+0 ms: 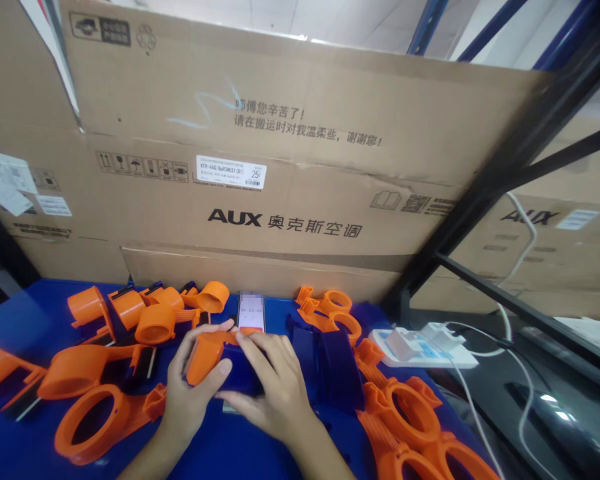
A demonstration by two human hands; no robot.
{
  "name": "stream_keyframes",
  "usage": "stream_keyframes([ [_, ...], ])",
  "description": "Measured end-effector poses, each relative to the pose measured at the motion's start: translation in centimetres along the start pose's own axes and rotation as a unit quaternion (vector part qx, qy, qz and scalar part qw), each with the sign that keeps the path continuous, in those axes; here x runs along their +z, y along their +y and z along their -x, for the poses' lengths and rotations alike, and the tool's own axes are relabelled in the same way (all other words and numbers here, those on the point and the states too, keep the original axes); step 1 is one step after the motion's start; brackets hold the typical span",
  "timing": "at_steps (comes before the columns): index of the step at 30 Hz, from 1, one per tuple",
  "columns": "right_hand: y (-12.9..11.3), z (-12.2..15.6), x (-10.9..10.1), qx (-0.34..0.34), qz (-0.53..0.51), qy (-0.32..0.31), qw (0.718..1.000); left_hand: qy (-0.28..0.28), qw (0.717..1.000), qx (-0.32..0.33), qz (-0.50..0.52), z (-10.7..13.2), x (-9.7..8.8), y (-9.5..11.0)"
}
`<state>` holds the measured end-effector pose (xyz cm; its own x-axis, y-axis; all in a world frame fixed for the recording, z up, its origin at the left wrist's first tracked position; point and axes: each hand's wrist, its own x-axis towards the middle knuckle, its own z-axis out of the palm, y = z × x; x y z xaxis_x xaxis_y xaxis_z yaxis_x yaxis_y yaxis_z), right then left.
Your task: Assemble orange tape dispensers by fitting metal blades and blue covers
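Note:
Between my two hands is a tape dispenser with an orange frame [205, 357] and a dark blue curved part [243, 369]. My left hand [197, 393] grips its orange end, thumb in front and fingers behind. Closed over the other side, my right hand [273, 380] presses its fingers on the top and has its thumb underneath. The parts behind my fingers are hidden. Several orange dispensers [75, 371], some with black-edged blades, lie left of my hands. To the right are orange frames [413, 413] and dark blue curved pieces [337, 363].
A phone [251, 312] with a timer stands behind my hands on the blue table [215, 443]. Large cardboard boxes [300, 173] form a wall at the back. On the right are a white power strip [425, 353], cables and a black rack post [480, 200].

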<state>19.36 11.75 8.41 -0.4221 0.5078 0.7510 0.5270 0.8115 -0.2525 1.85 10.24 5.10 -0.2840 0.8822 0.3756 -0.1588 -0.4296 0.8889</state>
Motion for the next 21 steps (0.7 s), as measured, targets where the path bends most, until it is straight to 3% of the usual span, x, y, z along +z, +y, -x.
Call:
stream_keyframes([
  [6, 0.6, -0.5, -0.8, 0.096, -0.126, 0.027, 0.987, -0.165, 0.985, -0.014, 0.046, 1.5, 0.1, -0.5],
  [10, 0.7, -0.7, -0.5, 0.155, -0.174, 0.071, 0.970, -0.224, 0.974, -0.034, 0.005, 2.3, 0.4, -0.2],
  [15, 0.6, -0.8, -0.3, 0.168, -0.190, 0.064, 0.965, -0.236, 0.970, -0.048, 0.019, 2.0, 1.3, 0.3],
  [18, 0.9, -0.7, -0.2, 0.184, -0.193, 0.055, 0.962, -0.206, 0.977, -0.039, 0.032, 2.2, 2.0, 0.5],
  [21, 1.5, -0.5, -0.3, 0.198, -0.207, 0.080, 0.955, -0.155, 0.987, -0.023, -0.039, 2.8, 1.2, 1.1],
])
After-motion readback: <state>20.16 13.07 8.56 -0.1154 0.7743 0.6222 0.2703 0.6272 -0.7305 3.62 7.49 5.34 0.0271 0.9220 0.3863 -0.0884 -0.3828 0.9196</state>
